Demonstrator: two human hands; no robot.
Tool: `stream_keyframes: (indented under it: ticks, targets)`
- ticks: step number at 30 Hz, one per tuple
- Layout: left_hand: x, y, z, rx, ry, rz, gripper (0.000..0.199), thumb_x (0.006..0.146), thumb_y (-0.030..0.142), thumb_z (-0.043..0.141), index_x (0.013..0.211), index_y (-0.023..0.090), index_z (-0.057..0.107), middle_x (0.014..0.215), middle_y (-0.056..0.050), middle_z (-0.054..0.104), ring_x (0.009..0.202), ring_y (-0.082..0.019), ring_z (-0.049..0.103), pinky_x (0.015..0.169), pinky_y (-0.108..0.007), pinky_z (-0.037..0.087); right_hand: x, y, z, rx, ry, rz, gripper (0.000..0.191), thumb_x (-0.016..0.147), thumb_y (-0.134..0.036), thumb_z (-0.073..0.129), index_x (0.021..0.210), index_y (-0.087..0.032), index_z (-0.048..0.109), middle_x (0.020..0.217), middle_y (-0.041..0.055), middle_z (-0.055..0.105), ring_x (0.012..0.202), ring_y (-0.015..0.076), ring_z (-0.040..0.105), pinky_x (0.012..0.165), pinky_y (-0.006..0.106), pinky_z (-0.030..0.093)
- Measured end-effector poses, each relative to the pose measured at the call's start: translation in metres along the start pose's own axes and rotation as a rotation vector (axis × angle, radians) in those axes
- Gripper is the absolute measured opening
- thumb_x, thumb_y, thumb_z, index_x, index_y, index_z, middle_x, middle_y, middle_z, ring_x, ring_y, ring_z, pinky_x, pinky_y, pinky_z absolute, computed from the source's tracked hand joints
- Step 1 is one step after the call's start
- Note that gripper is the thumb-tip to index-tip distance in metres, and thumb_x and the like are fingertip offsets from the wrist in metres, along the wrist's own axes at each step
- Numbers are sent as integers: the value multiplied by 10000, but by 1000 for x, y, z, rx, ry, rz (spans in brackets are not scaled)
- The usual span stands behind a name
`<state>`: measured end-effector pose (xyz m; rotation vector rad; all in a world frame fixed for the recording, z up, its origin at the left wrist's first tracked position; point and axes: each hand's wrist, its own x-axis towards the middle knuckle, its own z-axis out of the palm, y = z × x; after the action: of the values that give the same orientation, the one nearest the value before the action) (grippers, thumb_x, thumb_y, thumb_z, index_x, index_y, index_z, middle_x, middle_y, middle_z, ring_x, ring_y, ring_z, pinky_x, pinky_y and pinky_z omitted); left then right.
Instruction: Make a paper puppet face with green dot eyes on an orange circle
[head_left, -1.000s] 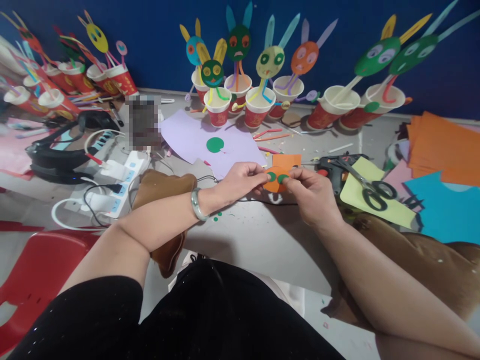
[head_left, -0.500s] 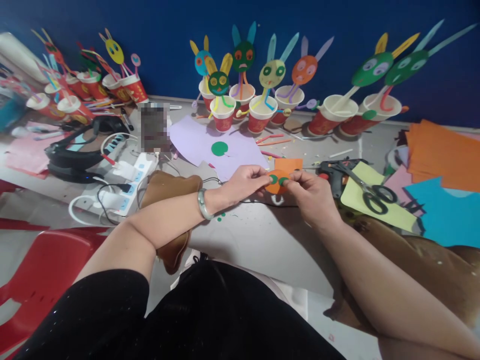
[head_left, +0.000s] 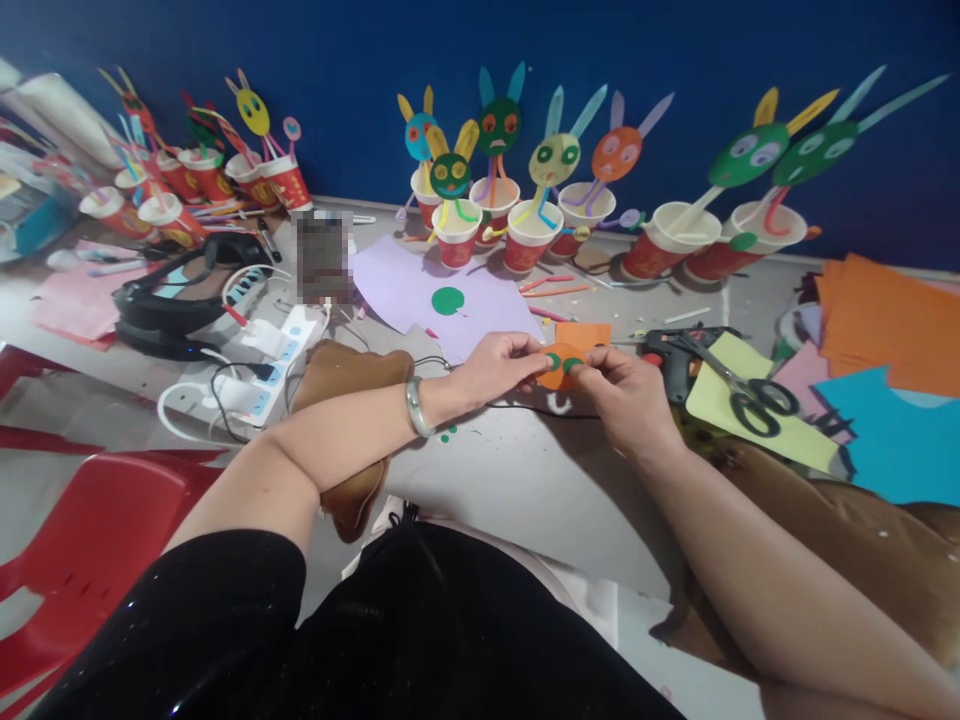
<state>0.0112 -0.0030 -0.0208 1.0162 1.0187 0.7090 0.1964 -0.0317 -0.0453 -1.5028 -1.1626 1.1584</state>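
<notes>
An orange paper disc (head_left: 561,376) is held between my two hands above the table, with two small green paper pieces (head_left: 572,366) side by side on its face. The fingers of my left hand (head_left: 504,368) pinch its left edge by one green piece. On the other side, my right hand (head_left: 624,392) grips the right edge, its fingertips at the other green piece. Just behind the disc is an orange paper rectangle (head_left: 583,334). A green circle (head_left: 448,301) lies on a lilac sheet (head_left: 390,280) beyond my left hand.
Red paper cups (head_left: 523,252) with paper rabbit-like faces line the blue wall. Scissors (head_left: 754,402) rest on yellow paper at the right, beside a glue gun (head_left: 673,368). A power strip (head_left: 281,365) and black headset (head_left: 169,310) are at the left.
The whole view has shifted slightly, so most things appear a little further right. Both hands still hold the orange disc in nearly the same way.
</notes>
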Motion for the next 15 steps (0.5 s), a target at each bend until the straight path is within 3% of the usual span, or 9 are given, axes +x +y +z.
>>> stream_keyframes:
  ticks: [3,6,11,15]
  targets:
    - [0,-3,-1,-1,-18,4,214,985,126,706,792,143,615,668,69,588,563,-26,571,610,-186,467,0,3,-1,-16,-6,-11,288,718,-429,862,734,-232,654,608,-24,641,528,142,581,495,275,479]
    - [2,-4,-3,2,-34,13,198,988,252,757,864,150,641,694,51,601,587,-43,555,613,-197,448,2,2,-2,-35,9,-43,287,734,-421,861,715,-232,645,622,-11,632,541,132,546,500,273,444]
    - [14,-2,-6,0,99,25,370,1035,551,658,997,184,631,882,-20,684,724,-95,607,664,-215,471,9,-5,-4,-75,50,-69,282,707,-406,846,678,-224,631,581,-18,603,514,111,491,481,263,392]
    - [22,0,-9,-14,174,50,405,1085,583,512,1094,193,618,979,-47,703,796,-123,634,663,-226,460,14,-7,-7,-140,-52,-1,287,680,-399,862,665,-217,640,496,-43,560,454,89,443,441,242,328]
